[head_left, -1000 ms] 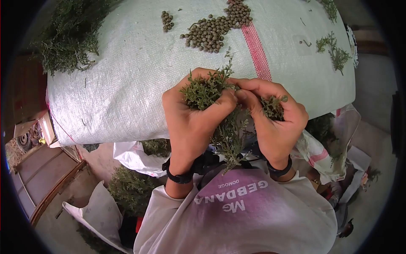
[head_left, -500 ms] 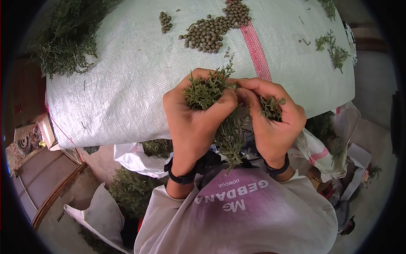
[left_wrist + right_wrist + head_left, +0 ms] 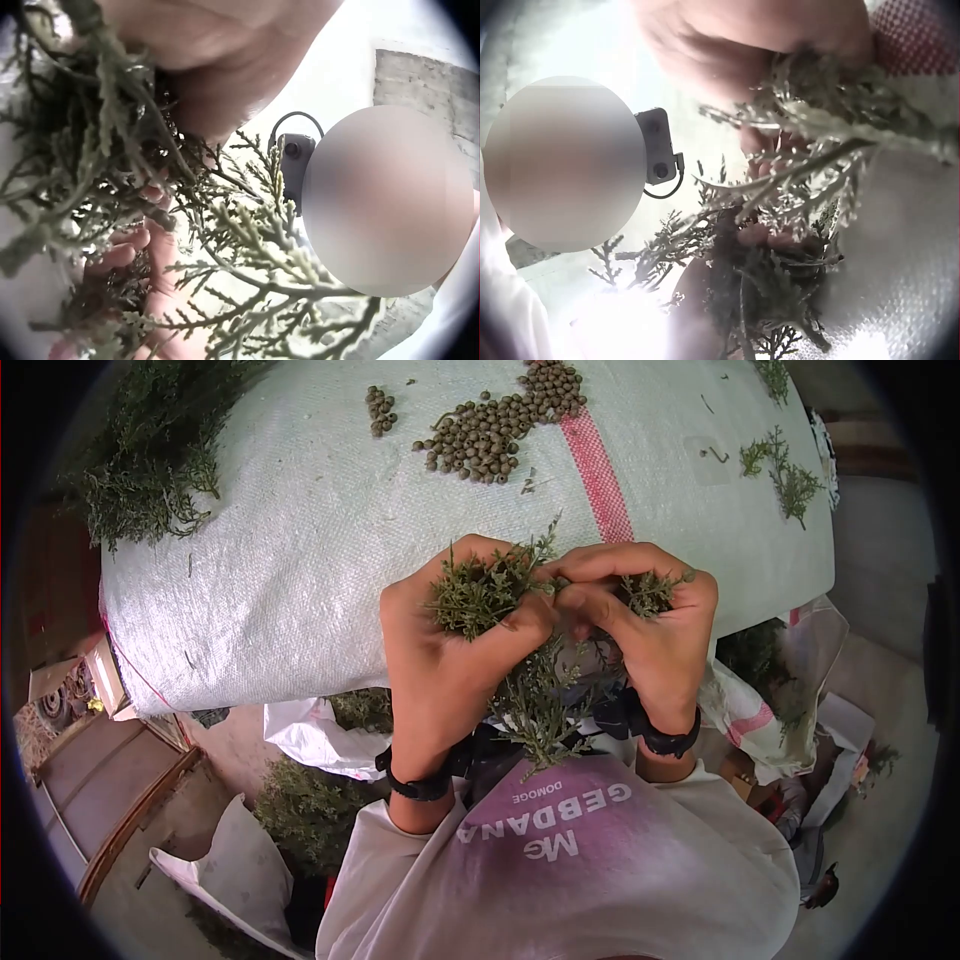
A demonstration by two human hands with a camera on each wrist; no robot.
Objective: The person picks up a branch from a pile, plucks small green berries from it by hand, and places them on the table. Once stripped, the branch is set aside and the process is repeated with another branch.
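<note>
In the head view my left hand (image 3: 430, 670) grips a bunch of green conifer sprigs (image 3: 478, 592), whose scaly tips stick out above the curled fingers. My right hand (image 3: 665, 640) holds a smaller tuft of sprigs (image 3: 648, 593) in its palm. Its thumb and forefinger pinch at the bunch where the two hands meet; what lies between those fingertips is hidden. Below the hands a longer sprig (image 3: 540, 705) hangs down in front of the shirt. Both wrist views show leafy stems (image 3: 277, 289) close up, with fingers (image 3: 769, 236) partly behind them.
A large white woven sack (image 3: 280, 580) with a red stripe lies before me. On it are a pile of small round brown cones (image 3: 480, 440), a heap of sprigs (image 3: 150, 460) at left and loose sprigs (image 3: 795, 485) at right. Open bags (image 3: 235, 860) of greenery stand below.
My right wrist has shifted slightly right and the hand has turned a little, while its fingertips stay at the bunch. The hanging sprig has swung and spread. The head view has shifted slightly.
</note>
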